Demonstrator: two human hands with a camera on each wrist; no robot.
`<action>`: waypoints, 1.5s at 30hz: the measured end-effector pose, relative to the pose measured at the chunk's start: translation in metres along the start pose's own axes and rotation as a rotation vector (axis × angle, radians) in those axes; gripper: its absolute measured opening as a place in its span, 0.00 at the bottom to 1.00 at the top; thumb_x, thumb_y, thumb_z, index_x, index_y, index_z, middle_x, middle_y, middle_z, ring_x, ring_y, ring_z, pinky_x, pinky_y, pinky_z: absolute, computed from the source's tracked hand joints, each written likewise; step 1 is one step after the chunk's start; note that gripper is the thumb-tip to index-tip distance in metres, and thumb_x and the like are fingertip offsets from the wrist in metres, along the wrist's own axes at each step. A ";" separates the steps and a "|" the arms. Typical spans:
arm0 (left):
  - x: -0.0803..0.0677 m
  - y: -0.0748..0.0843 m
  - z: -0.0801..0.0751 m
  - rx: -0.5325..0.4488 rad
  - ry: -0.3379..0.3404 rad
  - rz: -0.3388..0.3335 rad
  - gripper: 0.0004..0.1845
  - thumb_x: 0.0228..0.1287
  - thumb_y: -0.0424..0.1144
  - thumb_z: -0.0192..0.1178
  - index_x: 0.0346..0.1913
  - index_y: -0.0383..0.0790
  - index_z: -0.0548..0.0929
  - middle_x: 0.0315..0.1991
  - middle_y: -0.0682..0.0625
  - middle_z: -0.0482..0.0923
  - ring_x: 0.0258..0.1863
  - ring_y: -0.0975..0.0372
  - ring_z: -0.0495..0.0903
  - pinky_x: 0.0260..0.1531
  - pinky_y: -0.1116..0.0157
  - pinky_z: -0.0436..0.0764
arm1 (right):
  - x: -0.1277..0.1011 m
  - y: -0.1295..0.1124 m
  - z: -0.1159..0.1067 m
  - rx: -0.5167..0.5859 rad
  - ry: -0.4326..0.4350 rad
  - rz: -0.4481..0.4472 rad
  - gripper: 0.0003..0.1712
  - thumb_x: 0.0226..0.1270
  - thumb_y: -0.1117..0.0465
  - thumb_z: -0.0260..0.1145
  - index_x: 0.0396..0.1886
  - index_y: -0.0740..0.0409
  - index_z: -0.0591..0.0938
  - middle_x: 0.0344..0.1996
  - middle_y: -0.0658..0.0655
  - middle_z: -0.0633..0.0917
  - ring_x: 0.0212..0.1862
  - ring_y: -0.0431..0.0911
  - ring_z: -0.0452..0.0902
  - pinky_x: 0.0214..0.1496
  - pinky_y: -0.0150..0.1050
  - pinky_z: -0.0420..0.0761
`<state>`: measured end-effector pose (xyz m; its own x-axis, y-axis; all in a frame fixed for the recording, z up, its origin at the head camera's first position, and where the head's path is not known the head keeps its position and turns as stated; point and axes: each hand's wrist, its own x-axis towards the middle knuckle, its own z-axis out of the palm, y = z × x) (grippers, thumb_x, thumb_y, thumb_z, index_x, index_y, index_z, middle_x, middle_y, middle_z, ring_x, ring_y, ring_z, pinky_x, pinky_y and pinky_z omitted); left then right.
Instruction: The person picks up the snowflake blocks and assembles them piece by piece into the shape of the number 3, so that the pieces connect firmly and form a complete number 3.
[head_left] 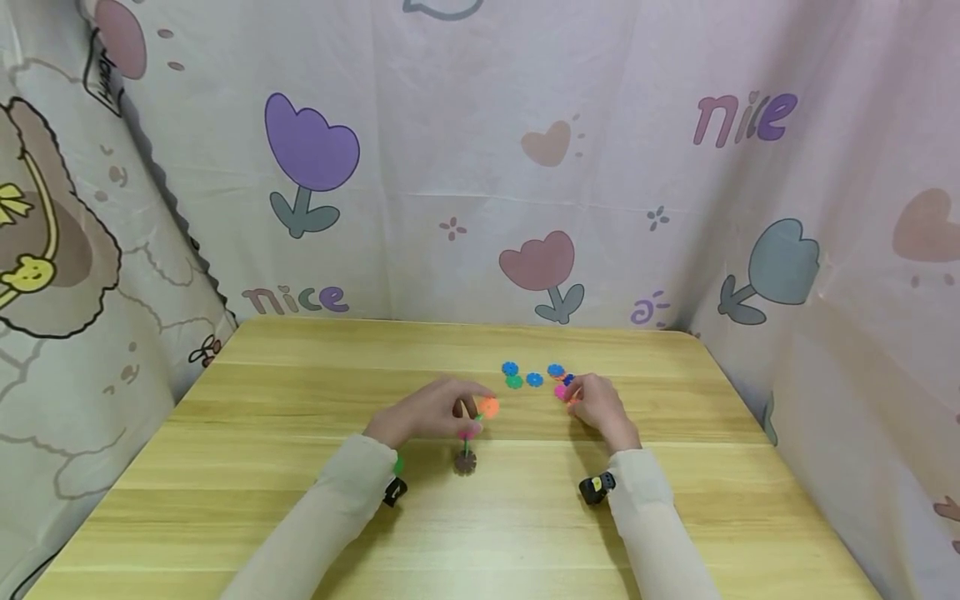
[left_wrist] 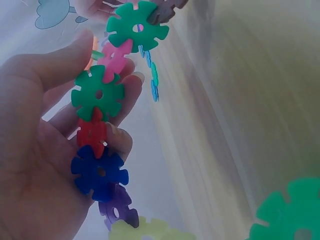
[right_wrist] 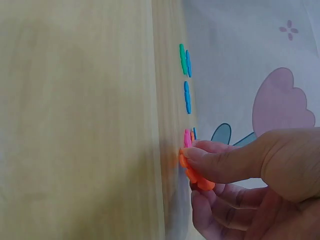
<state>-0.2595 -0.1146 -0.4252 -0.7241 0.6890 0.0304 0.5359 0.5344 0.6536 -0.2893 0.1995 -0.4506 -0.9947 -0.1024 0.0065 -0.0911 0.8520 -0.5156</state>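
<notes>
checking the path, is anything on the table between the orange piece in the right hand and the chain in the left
Nothing visible. The right hand pinches the orange piece; bare table separates it from the chain in the left hand. Loose pieces lie farther back.

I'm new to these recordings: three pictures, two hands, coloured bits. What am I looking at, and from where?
No machine here: a person's bare hands work at a wooden table. The wide picture comes from a head camera; the two close ones from cameras on each wrist. The left hand holds a chain of snowflake discs joined edge to edge. The right hand pinches an orange disc at the table top. More loose discs lie between and beyond the hands, in front of a patterned cloth backdrop.
</notes>
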 end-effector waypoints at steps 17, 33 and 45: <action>-0.003 0.001 0.000 -0.035 0.017 -0.006 0.22 0.68 0.40 0.70 0.63 0.47 0.80 0.44 0.51 0.88 0.40 0.64 0.86 0.46 0.65 0.86 | -0.002 -0.025 -0.004 0.161 -0.034 -0.082 0.08 0.65 0.74 0.67 0.42 0.66 0.88 0.30 0.58 0.86 0.28 0.42 0.77 0.31 0.31 0.75; -0.001 -0.002 0.001 -0.013 0.029 0.018 0.24 0.69 0.39 0.68 0.66 0.47 0.79 0.45 0.50 0.89 0.39 0.65 0.87 0.46 0.64 0.86 | -0.011 -0.060 -0.004 0.357 -0.055 -0.191 0.04 0.69 0.70 0.70 0.41 0.63 0.87 0.32 0.59 0.85 0.28 0.52 0.84 0.33 0.44 0.86; -0.002 -0.001 -0.002 -0.023 0.039 0.017 0.23 0.69 0.40 0.67 0.65 0.47 0.79 0.40 0.53 0.89 0.38 0.66 0.87 0.46 0.64 0.86 | -0.014 -0.074 0.001 0.315 -0.074 -0.368 0.04 0.66 0.69 0.72 0.35 0.57 0.89 0.34 0.56 0.90 0.34 0.47 0.87 0.37 0.35 0.85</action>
<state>-0.2593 -0.1174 -0.4244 -0.7319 0.6778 0.0708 0.5382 0.5111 0.6702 -0.2681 0.1371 -0.4134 -0.8921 -0.4137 0.1818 -0.4059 0.5570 -0.7245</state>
